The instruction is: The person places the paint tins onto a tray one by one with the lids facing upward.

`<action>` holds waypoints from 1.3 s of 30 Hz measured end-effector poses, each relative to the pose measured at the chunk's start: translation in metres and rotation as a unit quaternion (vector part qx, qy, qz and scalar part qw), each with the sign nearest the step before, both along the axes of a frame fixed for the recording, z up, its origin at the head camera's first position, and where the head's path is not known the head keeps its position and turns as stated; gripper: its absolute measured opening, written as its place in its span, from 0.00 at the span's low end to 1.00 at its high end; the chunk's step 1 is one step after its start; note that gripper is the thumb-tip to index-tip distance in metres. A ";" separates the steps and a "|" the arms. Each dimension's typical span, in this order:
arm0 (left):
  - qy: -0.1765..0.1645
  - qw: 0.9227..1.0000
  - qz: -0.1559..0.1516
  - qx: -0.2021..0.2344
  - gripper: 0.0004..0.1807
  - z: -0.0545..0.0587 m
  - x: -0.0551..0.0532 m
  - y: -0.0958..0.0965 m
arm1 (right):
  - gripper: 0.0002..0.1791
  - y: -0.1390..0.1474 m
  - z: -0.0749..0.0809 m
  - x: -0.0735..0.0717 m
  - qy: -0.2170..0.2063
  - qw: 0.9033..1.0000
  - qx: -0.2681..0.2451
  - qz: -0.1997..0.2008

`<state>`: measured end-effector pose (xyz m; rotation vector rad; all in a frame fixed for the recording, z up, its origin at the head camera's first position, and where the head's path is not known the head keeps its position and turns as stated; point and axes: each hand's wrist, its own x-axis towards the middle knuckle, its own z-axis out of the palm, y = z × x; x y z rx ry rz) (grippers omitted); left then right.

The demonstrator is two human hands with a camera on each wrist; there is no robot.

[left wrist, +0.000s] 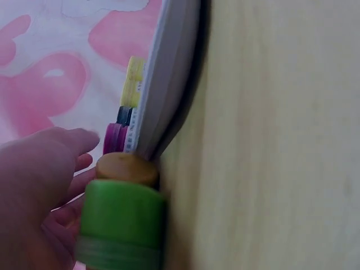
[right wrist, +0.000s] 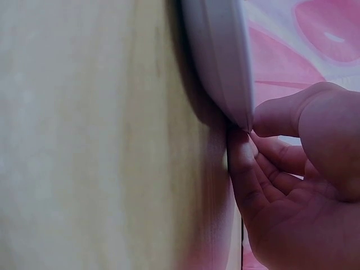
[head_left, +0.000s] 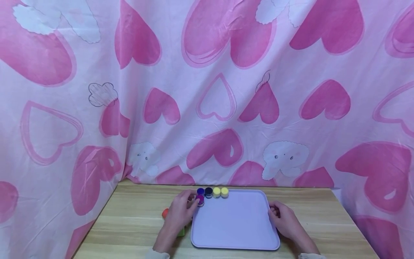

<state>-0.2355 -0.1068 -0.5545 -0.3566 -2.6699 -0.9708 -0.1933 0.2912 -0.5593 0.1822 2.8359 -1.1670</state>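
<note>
My left hand point(head_left: 182, 208) is at the far left corner of a pale lilac tray point(head_left: 239, 219), its thumb and fingertips beside a small magenta-topped pot point(head_left: 200, 200). In the left wrist view, the thumb lies close to that magenta pot point(left wrist: 115, 138), and the fingers do not close round it. Behind it, along the tray's back edge, stand a blue-topped pot point(head_left: 201, 191), a black-topped pot point(head_left: 208, 192) and two yellow pots point(head_left: 220, 192). At the tray's right side, my right hand point(head_left: 284, 217) pinches the rim between thumb and fingers, as the right wrist view confirms point(right wrist: 304, 169).
Left of the tray, partly behind the left hand and forearm, are a red-orange round thing point(head_left: 165, 213) and a green thing point(head_left: 182, 232). A green cylinder point(left wrist: 121, 216) and an orange-brown round top point(left wrist: 126, 167) show close up. The wooden table point(head_left: 129, 223) meets a heart-patterned pink cloth point(head_left: 213, 144).
</note>
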 end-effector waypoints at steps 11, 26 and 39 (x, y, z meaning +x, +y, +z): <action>0.036 0.999 -0.002 0.000 0.05 0.005 0.004 -0.020 | 0.16 0.001 0.000 0.001 0.009 1.000 0.000 0.005; 0.021 1.000 0.009 0.013 0.08 0.001 0.015 -0.041 | 0.16 0.000 -0.002 0.002 0.017 1.000 0.007 0.006; -0.033 0.997 -0.068 -0.034 0.13 0.003 0.024 -0.061 | 0.16 0.002 -0.004 0.000 0.011 1.000 0.005 0.006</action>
